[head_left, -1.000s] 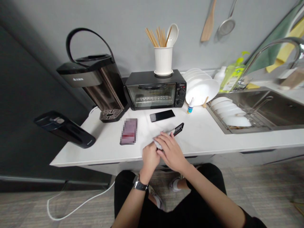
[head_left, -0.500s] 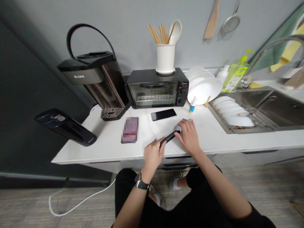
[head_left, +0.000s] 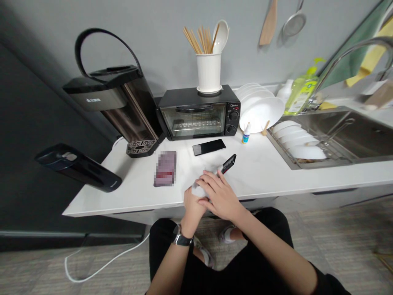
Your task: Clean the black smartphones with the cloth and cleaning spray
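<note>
My left hand [head_left: 193,209] is closed around the near end of a dark phone [head_left: 229,164], which tilts up to the right above the counter. Over the phone lies my right hand [head_left: 221,196], fingers bent and pressing a white tissue [head_left: 199,190] onto it near my left hand. Both hands partly hide the phone and the tissue. Beyond them, another phone [head_left: 209,147] rests flat on the white countertop [head_left: 254,180]. A small white-and-blue bottle [head_left: 246,134] stands farther right.
A blurred purple item [head_left: 166,169] lies left of my hands. A dark thermos [head_left: 82,170] and a water dispenser [head_left: 123,106] stand at the left. Behind are a toaster oven [head_left: 199,116] and white plates [head_left: 260,112]. A sink [head_left: 365,135] with dishes is at the right.
My right hand with the tissue has slid along the phone, down and left toward my left hand. The phone's far end now shows. The view has shifted slightly.
</note>
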Tool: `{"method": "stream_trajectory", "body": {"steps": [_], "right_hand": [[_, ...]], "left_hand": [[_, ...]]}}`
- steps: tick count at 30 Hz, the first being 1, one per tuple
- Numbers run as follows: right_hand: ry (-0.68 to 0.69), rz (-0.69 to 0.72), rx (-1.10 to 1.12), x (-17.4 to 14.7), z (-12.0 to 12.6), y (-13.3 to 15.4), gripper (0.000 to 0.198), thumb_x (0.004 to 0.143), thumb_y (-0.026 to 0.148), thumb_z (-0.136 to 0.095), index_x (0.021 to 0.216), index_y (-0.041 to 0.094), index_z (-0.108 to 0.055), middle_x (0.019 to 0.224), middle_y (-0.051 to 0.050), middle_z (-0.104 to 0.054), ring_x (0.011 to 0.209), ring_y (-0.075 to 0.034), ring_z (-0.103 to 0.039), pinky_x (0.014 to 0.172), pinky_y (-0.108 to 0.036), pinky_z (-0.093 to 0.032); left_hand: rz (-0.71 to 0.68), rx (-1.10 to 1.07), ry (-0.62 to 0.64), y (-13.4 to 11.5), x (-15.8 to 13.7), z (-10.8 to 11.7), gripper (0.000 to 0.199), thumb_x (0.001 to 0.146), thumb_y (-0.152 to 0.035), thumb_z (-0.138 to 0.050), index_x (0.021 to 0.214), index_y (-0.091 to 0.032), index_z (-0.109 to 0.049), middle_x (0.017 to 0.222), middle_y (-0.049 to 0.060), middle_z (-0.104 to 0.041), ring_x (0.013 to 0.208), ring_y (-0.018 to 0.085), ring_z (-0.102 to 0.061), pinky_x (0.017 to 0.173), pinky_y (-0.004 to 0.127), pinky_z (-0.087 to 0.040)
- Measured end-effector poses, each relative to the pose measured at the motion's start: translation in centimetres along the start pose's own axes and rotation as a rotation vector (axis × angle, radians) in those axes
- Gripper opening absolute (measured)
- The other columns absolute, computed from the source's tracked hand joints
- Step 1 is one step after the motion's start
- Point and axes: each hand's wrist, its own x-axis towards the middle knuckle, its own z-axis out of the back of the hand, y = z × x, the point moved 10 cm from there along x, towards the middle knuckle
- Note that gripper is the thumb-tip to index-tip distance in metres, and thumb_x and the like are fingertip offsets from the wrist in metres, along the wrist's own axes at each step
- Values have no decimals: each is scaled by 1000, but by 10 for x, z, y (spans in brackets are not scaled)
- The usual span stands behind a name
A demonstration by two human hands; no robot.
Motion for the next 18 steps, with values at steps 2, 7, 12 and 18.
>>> {"method": "stream_trajectory", "body": {"steps": [2, 7, 12, 18], "right_hand": [[-36, -47, -22, 0, 11, -28, 56, 105, 54, -47, 147, 17, -50, 146, -17, -60, 149, -32, -43, 129, -60, -22], [-218, -284, -103, -3, 41, -107, 53, 105, 61, -42, 129, 17, -57, 132, -18, -64, 137, -35, -52, 123, -64, -28], [-299, -387, -107, -4, 37, -95, 54, 104, 60, -41, 128, 14, -54, 135, -22, -59, 148, -41, -39, 122, -70, -26], [-86, -144, 5, 0, 0, -2, 68, 99, 65, -51, 142, 12, -50, 143, -21, -59, 152, -38, -37, 127, -64, -24]], "left_hand": [[-13, 14, -9, -4, -2, 4, 20, 94, -16, -59, 103, -17, -78, 94, 9, -79, 87, 26, -76, 81, 32, -56], [-85, -53, -132, -17, -6, 22, 33, 108, -37, -48, 125, -23, -73, 99, 8, -81, 90, 24, -78, 80, 29, -53], [-54, -64, -140, -14, -5, 22, 30, 106, -32, -50, 125, -23, -73, 103, 9, -81, 95, 25, -77, 80, 29, -53], [-21, -42, -26, 1, -1, 4, 15, 91, -15, -62, 95, -18, -75, 91, 8, -80, 79, 24, -74, 73, 30, -53]]}}
